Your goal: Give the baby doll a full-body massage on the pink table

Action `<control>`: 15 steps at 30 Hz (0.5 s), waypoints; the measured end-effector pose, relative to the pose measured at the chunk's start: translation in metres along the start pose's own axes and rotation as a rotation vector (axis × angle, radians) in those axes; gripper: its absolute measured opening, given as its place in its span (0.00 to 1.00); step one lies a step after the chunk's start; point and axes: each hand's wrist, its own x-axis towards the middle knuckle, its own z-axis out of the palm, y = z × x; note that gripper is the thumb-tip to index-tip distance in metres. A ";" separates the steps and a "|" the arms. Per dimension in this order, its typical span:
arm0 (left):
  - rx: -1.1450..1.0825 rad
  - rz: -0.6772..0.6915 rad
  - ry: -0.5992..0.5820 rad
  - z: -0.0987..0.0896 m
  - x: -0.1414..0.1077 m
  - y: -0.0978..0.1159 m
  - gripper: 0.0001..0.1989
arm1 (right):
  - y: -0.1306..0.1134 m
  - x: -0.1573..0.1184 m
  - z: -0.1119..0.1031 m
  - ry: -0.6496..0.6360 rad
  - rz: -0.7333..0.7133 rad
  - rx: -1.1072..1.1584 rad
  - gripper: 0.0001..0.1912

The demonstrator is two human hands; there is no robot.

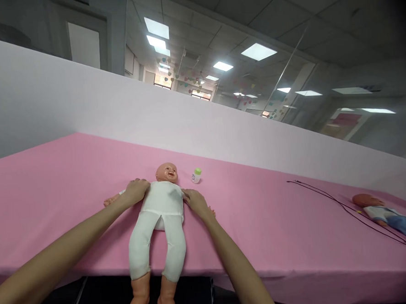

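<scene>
A baby doll (162, 200) in white clothes lies face up on the pink-covered table (248, 213), its bare feet hanging past the front edge. My left hand (137, 191) rests at the doll's shoulder on the left side, fingers bent against the white top and partly hidden. On the other side my right hand (194, 200) is at the opposite shoulder, its fingertips pressed to the cloth near the armpit. Whether either hand grips the fabric cannot be made out. The doll's own hands stick out beyond my wrists.
A small bottle with a green cap (196, 176) stands behind the doll's head, to the right. Farther right lie a thin black cable (333, 200) and a second doll (385, 214) in blue trousers. A white partition (188, 130) rises behind the table.
</scene>
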 end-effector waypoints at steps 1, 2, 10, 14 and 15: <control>-0.039 0.018 0.031 -0.008 0.003 0.008 0.18 | 0.005 0.003 -0.007 -0.045 -0.019 0.079 0.16; -0.126 0.054 0.069 -0.016 0.008 0.019 0.18 | 0.011 0.006 -0.014 -0.072 -0.023 0.158 0.15; -1.891 -0.251 -0.185 0.002 0.107 0.138 0.23 | 0.072 0.064 -0.051 0.329 0.211 -0.047 0.22; -1.963 -0.490 -0.128 0.039 0.158 0.165 0.30 | 0.100 0.081 -0.039 0.292 0.107 -0.143 0.30; -1.959 -0.497 -0.139 0.047 0.167 0.168 0.32 | 0.107 0.084 -0.036 0.260 0.084 -0.149 0.31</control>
